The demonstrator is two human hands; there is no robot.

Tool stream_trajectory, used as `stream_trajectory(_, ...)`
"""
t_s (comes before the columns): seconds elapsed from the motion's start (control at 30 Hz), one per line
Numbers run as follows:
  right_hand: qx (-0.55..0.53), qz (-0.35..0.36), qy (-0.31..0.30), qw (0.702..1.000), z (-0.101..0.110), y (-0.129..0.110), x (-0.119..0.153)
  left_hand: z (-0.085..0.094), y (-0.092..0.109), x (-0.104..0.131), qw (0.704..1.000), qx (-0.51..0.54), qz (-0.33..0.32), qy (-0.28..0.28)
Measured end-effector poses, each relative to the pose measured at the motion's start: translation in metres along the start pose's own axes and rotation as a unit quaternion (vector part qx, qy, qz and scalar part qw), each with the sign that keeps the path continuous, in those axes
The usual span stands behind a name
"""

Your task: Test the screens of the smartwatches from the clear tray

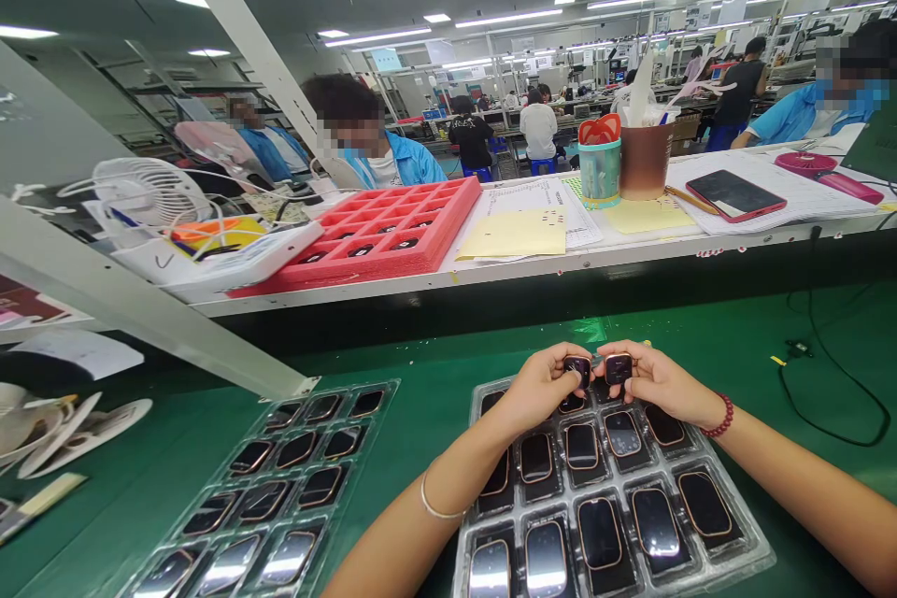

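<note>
My left hand (543,385) pinches a small smartwatch (577,370) with a dark face and gold-coloured rim. Close beside it, my right hand (659,380) grips a second smartwatch (618,369) of the same look. Both are raised over the far side of a clear plastic tray (747,533), whose pockets hold several more watches with dark, shiny screens. To the left lies another clear tray (336,509), also with several watches in its pockets. My fingers cover part of each held watch.
A green mat (399,476) covers the bench. Along the raised shelf stand a red foam tray (448,238), a brown cup (645,163), a teal cup (601,173) and a phone (735,194). A slanting white post (175,327) rises at left. A black cable (833,434) lies at right.
</note>
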State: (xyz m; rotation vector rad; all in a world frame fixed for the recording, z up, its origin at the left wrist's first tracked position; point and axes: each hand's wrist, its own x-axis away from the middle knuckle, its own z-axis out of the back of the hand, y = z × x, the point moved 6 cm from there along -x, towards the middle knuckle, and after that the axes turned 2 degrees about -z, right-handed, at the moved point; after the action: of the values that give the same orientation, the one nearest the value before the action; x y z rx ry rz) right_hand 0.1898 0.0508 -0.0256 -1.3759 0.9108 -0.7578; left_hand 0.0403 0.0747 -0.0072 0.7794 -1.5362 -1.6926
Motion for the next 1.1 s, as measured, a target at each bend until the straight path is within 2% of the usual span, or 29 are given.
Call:
stream_trajectory(0.27,-0.006,-0.001,0.021,1.0,0.0018,-0.0029,-0.0014,-0.0007,0.0012,-0.0001,1.0,0.021,-0.006,0.001)
stream_trajectory(0.47,0.002,0.001,0.019,1.0,0.0021,0.0002,-0.0011,0.0011,-0.0002,-0.0001,1.0,-0.004,-0.004,0.009)
stream_trajectory(0.67,-0.011,-0.001,0.009,1.0,0.0013,-0.0006,-0.0008,0.0023,-0.002,0.0001,1.0,0.024,-0.014,-0.006)
stream_trajectory(0.83,-0.024,0.0,0.013,1.0,0.0011,-0.0017,-0.0008,0.005,-0.0016,-0.0012,0.999,0.018,-0.043,0.021)
stream_trajectory(1.1,-0.012,-0.003,0.024,1.0,0.0023,-0.0015,-0.0009,0.004,-0.0004,-0.0006,0.999,0.005,-0.035,0.025)
